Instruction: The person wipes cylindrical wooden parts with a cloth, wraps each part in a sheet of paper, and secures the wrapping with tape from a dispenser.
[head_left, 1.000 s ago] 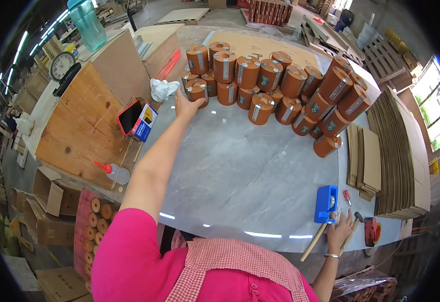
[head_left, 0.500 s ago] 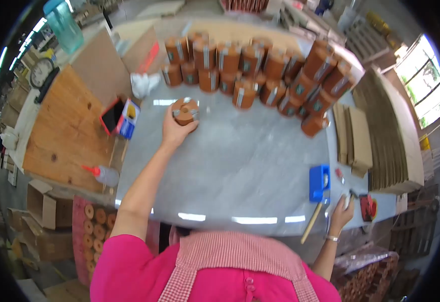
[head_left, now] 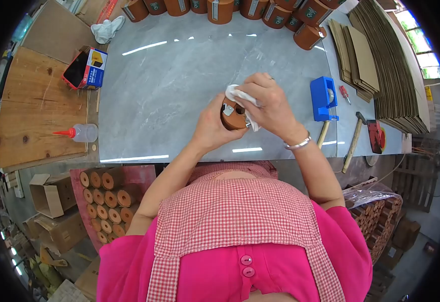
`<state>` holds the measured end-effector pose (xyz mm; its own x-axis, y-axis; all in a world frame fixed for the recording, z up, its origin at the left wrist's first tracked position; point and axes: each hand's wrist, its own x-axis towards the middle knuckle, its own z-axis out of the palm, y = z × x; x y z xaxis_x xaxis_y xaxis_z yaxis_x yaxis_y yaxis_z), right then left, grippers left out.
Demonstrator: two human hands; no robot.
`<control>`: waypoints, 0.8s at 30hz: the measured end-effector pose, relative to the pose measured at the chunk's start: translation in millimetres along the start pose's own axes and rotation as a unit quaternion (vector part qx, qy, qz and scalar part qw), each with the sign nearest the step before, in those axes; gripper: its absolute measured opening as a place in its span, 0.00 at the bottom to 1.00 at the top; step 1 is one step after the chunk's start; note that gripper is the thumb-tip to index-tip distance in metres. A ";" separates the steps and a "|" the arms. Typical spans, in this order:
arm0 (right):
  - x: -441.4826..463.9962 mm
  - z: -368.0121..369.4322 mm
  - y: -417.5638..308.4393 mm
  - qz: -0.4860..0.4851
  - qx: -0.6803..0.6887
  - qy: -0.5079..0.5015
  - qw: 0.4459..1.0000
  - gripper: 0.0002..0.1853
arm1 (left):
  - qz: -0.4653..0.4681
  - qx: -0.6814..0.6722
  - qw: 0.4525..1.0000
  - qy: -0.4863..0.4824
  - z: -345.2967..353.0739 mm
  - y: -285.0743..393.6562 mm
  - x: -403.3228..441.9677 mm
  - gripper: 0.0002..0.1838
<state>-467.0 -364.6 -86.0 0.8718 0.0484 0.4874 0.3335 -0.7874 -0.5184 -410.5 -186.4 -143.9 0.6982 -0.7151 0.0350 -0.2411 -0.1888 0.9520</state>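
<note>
- Nearest: checked apron (head_left: 235, 216) over a pink top; just below the surface at the left, rows of plain drilled cylinders (head_left: 112, 178) on a red sheet.
- Left hand (head_left: 211, 125): fingers and thumb curled around one brown cylinder (head_left: 234, 120), holed end toward the camera, silvery strip on it. Can't tell if its base touches the surface (head_left: 174, 108).
- Right hand (head_left: 272, 104): fingers closed on a white cloth (head_left: 237, 93), pressed to that cylinder's top and right side.
- Changed: half a second ago the left hand had the cylinder out at far left and the right hand was over by the hammer. Now both meet in front of the apron; judging by the contact, the piece is being wiped, left steadying, right working.
- Right of hands: blue tape dispenser (head_left: 320, 100), red screwdriver (head_left: 345, 94) just beside it, hammer (head_left: 352, 148) near the edge. None touched.
- Left, well apart: squeeze bottle (head_left: 86, 133) with red tip; farther, blue-and-red box (head_left: 96, 70).
- Far: crumpled white cloth bundle (head_left: 107, 30) at left, group of brown cylinders (head_left: 220, 11) cut by the top edge, cardboard stack (head_left: 393, 70) at right.
</note>
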 end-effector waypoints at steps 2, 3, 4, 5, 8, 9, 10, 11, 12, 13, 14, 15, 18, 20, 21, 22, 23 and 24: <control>-11.9 -15.5 -3.9 0.006 -0.005 0.009 1.000 0.11 | 0.040 -0.008 0.999 0.035 4.2 -0.7 0.3 0.46; -20.3 -23.1 -3.9 0.019 -0.002 -0.002 1.000 0.11 | 0.059 -0.014 0.997 0.052 7.1 -1.4 0.3 0.46; -28.6 -30.8 -3.6 0.031 0.000 -0.012 0.999 0.11 | 0.061 -0.016 0.997 0.051 7.9 -2.6 0.8 0.45; -32.5 -34.4 -3.4 0.043 0.002 -0.022 0.999 0.11 | 0.063 -0.017 0.997 0.049 7.3 -4.2 0.7 0.45; -20.8 -45.8 -7.6 0.058 -0.037 -0.021 0.997 0.10 | 0.065 -0.011 0.997 0.049 5.7 -6.0 1.5 0.45; -14.7 -40.0 -3.9 0.058 -0.022 0.004 0.998 0.09 | 0.065 -0.008 0.997 0.049 6.4 -5.7 1.7 0.45; -2.8 -27.7 0.8 0.057 -0.007 0.029 0.998 0.08 | 0.056 -0.010 0.997 0.048 7.2 -5.0 1.4 0.44; 5.1 -16.1 1.0 0.056 0.008 0.054 0.997 0.07 | 0.048 -0.012 0.998 0.047 7.2 -4.0 1.1 0.44; 8.3 -5.9 -3.5 0.033 -0.006 0.025 0.999 0.07 | 0.040 -0.013 0.998 0.048 6.4 -3.2 0.9 0.44; 11.5 4.2 -8.1 0.009 -0.019 -0.004 1.000 0.06 | 0.031 -0.011 0.999 0.039 5.1 -2.0 1.0 0.44; 12.9 10.0 -11.2 -0.016 -0.032 -0.033 0.999 0.06 | 0.021 -0.009 0.999 0.031 3.3 -1.0 0.9 0.43; 12.2 10.3 -14.5 -0.034 -0.030 -0.048 0.998 0.06 | 0.010 -0.008 1.000 0.023 2.4 -1.2 -0.1 0.43; 2.0 -0.6 -28.4 -0.073 -0.035 -0.104 0.991 0.09 | 0.059 -0.027 0.997 0.043 5.7 -8.4 0.6 0.44; -9.6 -12.2 -35.6 -0.089 -0.040 -0.158 0.983 0.11 | 0.062 -0.031 0.996 0.052 8.5 -9.4 1.3 0.45; -15.4 -19.4 -39.1 -0.095 -0.029 -0.176 0.979 0.11 | 0.063 -0.032 0.996 0.057 8.6 -9.8 1.5 0.45; -21.0 -27.3 -43.0 -0.101 -0.016 -0.194 0.976 0.11 | 0.066 -0.025 0.996 0.058 8.7 -10.0 0.9 0.45; -21.7 -32.2 -45.5 -0.107 -0.003 -0.211 0.972 0.12 | 0.069 -0.019 0.996 0.059 8.7 -10.4 0.4 0.46; -16.0 -36.6 -47.5 -0.093 -0.005 -0.178 0.980 0.12 | 0.072 -0.012 0.996 0.060 8.4 -11.0 -0.2 0.46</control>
<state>-509.9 -350.5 -43.5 0.8666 0.4013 0.2966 0.4967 -0.7505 -0.4360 -413.6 -189.8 -156.9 0.7335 -0.6478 0.2057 -0.3290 -0.0735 0.9415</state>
